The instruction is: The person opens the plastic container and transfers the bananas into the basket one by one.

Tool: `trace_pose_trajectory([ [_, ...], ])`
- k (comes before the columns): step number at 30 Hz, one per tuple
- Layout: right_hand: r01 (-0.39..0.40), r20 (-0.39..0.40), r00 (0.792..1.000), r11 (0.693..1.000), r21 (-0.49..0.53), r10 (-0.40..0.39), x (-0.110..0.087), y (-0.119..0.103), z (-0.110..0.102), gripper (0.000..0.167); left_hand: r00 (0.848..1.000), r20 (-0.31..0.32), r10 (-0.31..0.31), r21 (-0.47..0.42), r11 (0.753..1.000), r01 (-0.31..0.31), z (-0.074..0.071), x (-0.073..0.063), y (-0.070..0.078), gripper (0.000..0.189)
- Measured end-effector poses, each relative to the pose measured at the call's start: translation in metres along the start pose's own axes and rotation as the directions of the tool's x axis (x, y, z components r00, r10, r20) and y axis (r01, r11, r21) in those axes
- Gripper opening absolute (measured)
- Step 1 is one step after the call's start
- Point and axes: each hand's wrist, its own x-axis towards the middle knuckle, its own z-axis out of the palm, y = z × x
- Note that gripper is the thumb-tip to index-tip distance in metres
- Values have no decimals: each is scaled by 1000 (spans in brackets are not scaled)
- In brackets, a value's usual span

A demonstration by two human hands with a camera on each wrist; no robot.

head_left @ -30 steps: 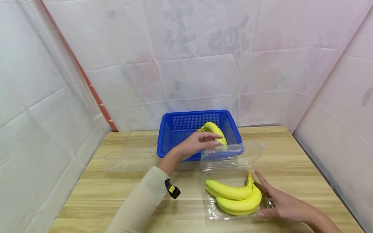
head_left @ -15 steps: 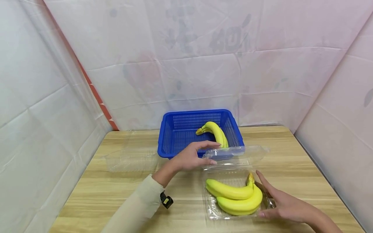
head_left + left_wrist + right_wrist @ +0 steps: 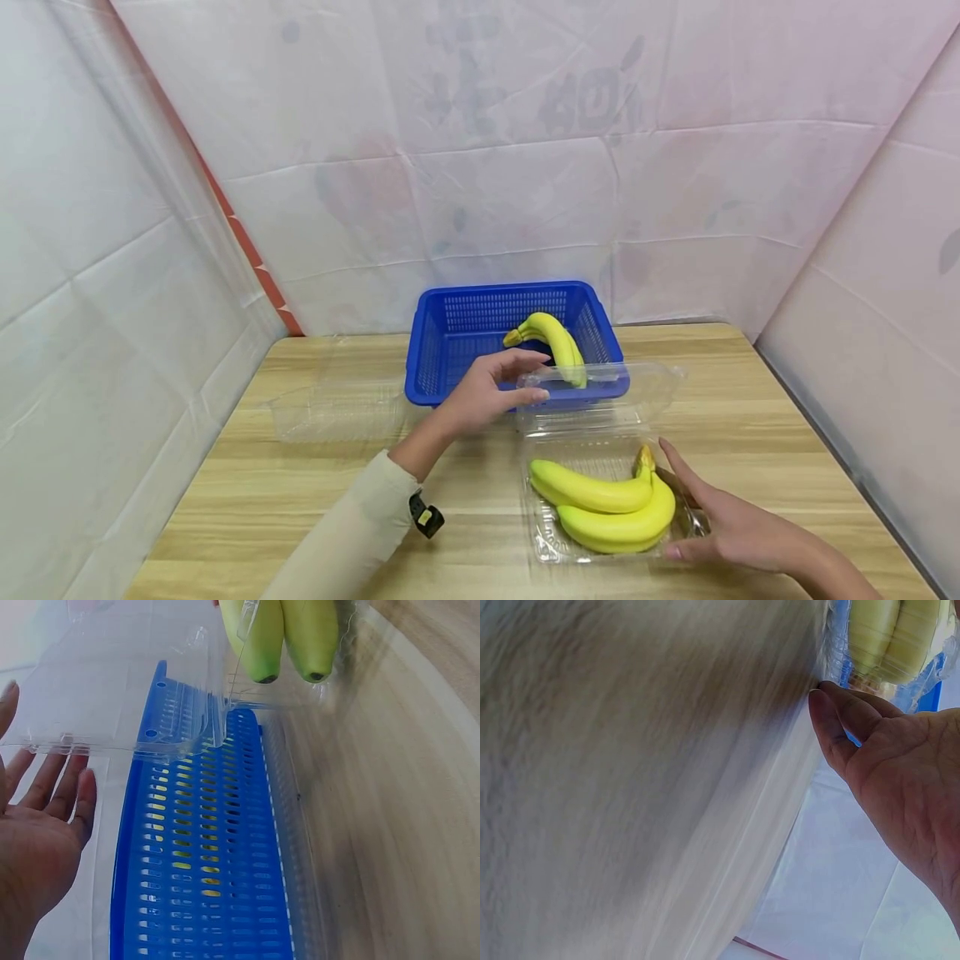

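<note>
A clear plastic clamshell box point(image 3: 543, 542) lies on the wooden table with its lid point(image 3: 637, 398) raised at the back. Inside it sits a bunch of yellow bananas point(image 3: 607, 504). My left hand point(image 3: 487, 390) is at the lid's left end, thumb on the near side; in the left wrist view, its extended fingers point(image 3: 56, 787) reach the lid's edge. My right hand point(image 3: 738, 521) rests along the box's right side, fingers and thumb spread toward its corners. Another banana bunch point(image 3: 555, 342) lies in the blue basket point(image 3: 427, 350) behind the lid.
A second clear plastic box point(image 3: 333, 417) stands open to the left of the basket. White sheeting point(image 3: 487, 200) encloses the table point(image 3: 247, 517) at the back and both sides. The raised lid overlaps the basket's front rim in the head view.
My left hand came back from over the basket to the lid's left end, then rose slightly. The lid dipped toward me and now leans back again. My right hand stays put.
</note>
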Motion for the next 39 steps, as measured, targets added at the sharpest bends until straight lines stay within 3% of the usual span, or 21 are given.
trace_pose_trajectory([
  [4, 2, -1, 1000, 1000, 6, -2, 0, 0, 1, 130, 999, -28, 23, -16, 1000, -24, 0, -3, -2, 47],
  [13, -1, -6, 1000, 1000, 2, 1, 0, 2, 2, 129, 994, -61, 88, 52, 995, -85, 1, -10, 3, 46],
  [22, -9, -10, 1000, 1000, -1, 9, 0, 2, 2, 129, 993, -59, 98, 56, 994, -95, 2, -17, 5, 52],
  [25, -11, -12, 1000, 1000, -5, 11, -1, 2, 1, 129, 987, -100, 128, 84, 989, -120, 3, -20, 7, 57],
  [28, -11, -12, 1000, 1000, -3, 11, -1, 1, 2, 129, 966, -181, 186, 132, 978, -164, 3, -25, 9, 59],
  [33, -12, -10, 1000, 1000, 1, 12, -2, 0, 1, 129, 900, -305, 313, 234, 940, -247, 4, -29, 15, 47],
  [37, -1, -8, 1000, 1000, -4, 1, -3, 1, 2, 129, 843, -312, 438, 258, 893, -368, 7, -32, 23, 31],
  [39, -2, -9, 1000, 1000, -4, 2, -3, 1, 2, 129, 806, -280, 522, 269, 848, -456, 10, -33, 27, 24],
])
